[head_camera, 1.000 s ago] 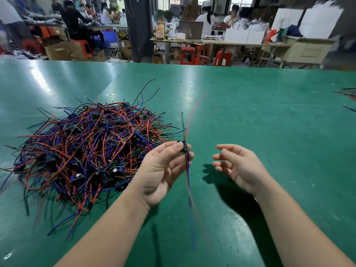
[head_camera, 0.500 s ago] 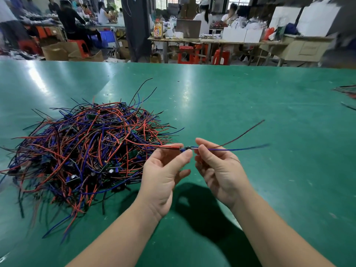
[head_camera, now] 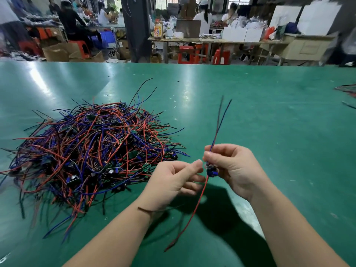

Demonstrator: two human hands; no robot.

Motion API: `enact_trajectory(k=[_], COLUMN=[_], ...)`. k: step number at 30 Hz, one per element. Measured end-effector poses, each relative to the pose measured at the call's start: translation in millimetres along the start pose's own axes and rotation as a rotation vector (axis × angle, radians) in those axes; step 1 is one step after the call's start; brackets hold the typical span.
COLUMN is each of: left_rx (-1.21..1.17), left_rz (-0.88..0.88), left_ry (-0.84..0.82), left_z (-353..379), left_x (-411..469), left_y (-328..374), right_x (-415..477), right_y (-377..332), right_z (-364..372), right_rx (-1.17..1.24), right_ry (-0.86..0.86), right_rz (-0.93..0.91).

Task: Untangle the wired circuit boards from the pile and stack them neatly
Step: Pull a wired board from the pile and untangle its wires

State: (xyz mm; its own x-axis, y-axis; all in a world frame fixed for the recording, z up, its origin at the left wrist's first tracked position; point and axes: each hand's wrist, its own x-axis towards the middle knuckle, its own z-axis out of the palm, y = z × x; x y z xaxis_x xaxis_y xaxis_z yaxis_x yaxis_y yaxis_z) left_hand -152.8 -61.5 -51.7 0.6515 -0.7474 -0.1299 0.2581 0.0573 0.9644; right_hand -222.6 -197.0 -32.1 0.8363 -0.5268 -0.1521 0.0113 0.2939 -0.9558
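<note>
A big tangled pile of wired circuit boards (head_camera: 92, 151), with red, blue and black leads, lies on the green table (head_camera: 269, 132) to the left. My right hand (head_camera: 233, 168) pinches one separated wired board (head_camera: 211, 171) in the air in front of me. Its blue and dark leads point up and away, and its red lead hangs down toward me. A blurred dark lead crosses near my left wrist. My left hand (head_camera: 173, 182) hovers just left of the board with loosely curled fingers, its thumb tip close to the board, gripping nothing I can see.
A few more wires (head_camera: 346, 91) lie at the table's far right edge. Beyond the table's far edge stand other workbenches, red stools, cardboard boxes and seated people.
The board passed from my left hand's pinch to my right hand alone. Its leads swung from horizontal to upright, with the red lead now hanging down. My left hand let go.
</note>
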Motion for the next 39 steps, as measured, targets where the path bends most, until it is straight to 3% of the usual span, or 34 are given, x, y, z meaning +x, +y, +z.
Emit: enact_trajectory(k=[6,12,14,19,23,35,39], left_rx=[-0.008,-0.063,0.002,0.066,0.117,0.141,0.157], left_rz=[-0.155,-0.302,-0.282,-0.212,-0.122,-0.097,-0.085], left_ry=[-0.089,-0.44,-0.404,-0.066,0.002,-0.126,-0.128], left_z=[-5,-26,-20,4,8,11,9], left_x=[-2,-9,-10,-9,-9,-10,-7], left_y=[1,16,15,0,2,-2,-3], right_x=[-2,-4,-4,-2,3,31,33], right_y=[6,-4,-2,8,7,-12,-8], right_z=[2,-3,-2,2,-2,-45,-47], right_rx=[-0.2,-0.161,-0.174,-0.21,-0.142,0.103,0.238], right_ry=[-0.007,-0.122,-0.131,-0.124,-0.072,0.307,0.357], right_rz=[-0.022,0.047,0.044,0.032,0.048,-0.08,-0.075])
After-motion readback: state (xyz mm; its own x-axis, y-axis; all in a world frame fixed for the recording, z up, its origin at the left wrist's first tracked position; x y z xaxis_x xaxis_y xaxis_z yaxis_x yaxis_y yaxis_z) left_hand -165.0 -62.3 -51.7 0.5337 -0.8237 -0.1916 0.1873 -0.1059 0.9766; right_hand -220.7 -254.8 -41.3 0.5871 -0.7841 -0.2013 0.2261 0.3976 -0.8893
